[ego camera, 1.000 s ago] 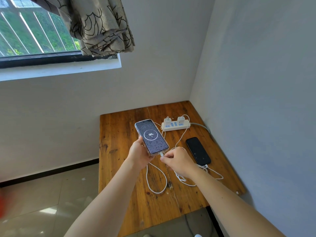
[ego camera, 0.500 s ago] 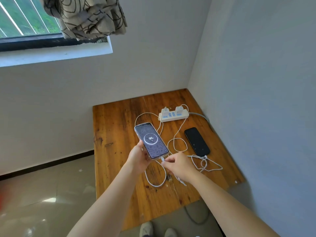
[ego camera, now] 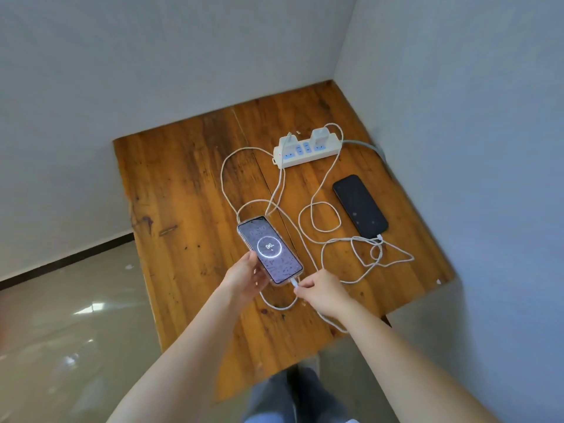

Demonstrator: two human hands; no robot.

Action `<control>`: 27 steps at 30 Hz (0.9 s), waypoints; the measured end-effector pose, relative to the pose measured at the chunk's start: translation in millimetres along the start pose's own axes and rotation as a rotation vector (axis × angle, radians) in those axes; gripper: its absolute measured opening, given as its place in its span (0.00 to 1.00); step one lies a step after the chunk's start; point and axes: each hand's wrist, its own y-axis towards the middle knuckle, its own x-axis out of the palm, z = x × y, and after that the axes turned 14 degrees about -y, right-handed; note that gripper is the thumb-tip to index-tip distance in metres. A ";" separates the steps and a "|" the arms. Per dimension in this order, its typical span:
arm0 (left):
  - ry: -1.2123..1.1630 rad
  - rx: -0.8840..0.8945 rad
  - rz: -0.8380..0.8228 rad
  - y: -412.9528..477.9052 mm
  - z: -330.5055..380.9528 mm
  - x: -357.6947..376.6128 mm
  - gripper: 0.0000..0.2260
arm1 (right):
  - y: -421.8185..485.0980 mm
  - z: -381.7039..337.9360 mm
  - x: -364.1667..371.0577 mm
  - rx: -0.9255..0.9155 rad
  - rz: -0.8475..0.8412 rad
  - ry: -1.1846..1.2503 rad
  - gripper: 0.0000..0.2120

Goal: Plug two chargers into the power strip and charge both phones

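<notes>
My left hand [ego camera: 244, 277] holds a phone [ego camera: 270, 250] in a clear case just above the wooden table [ego camera: 189, 184]; its lit screen shows a charging ring reading 96. My right hand [ego camera: 320, 290] pinches the white cable plug [ego camera: 294, 283] seated in the phone's bottom edge. A white power strip [ego camera: 306, 151] lies at the back with two white chargers [ego camera: 319, 136] plugged in. A dark phone [ego camera: 360, 207] lies flat on the right, screen off, with a white cable [ego camera: 380, 238] in its near end.
The table stands in a corner, with walls behind and to the right. Loose white cable loops [ego camera: 323, 221] sprawl over the middle and right of the table. The strip's grey cord [ego camera: 370, 148] runs off toward the right wall. Tiled floor [ego camera: 67, 315] lies to the left.
The view has tilted down, so the window and curtain are out of frame. Both hands have lowered the lit phone toward the table; my right hand still pinches the plug.
</notes>
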 end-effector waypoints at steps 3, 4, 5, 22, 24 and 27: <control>-0.004 -0.039 0.014 13.9 -3.0 -4.1 0.11 | 13.3 5.1 10.8 0.022 -0.012 -0.022 0.09; -0.011 -0.045 0.013 17.3 -3.8 -5.7 0.10 | 16.6 6.1 13.4 0.031 -0.012 -0.031 0.09; -0.011 -0.047 0.009 20.3 -4.3 -7.7 0.10 | 19.9 7.1 16.0 0.041 -0.009 -0.042 0.08; 0.704 0.361 0.250 13.9 -10.4 -30.9 0.15 | 16.2 -2.4 17.9 0.073 0.139 -0.066 0.03; 0.915 0.439 0.234 5.3 -13.6 -39.3 0.18 | 3.5 -13.5 2.0 0.010 0.157 0.000 0.05; 1.234 0.450 0.181 -5.0 -18.9 -58.3 0.22 | -30.5 -32.7 -26.1 -0.096 0.190 0.114 0.05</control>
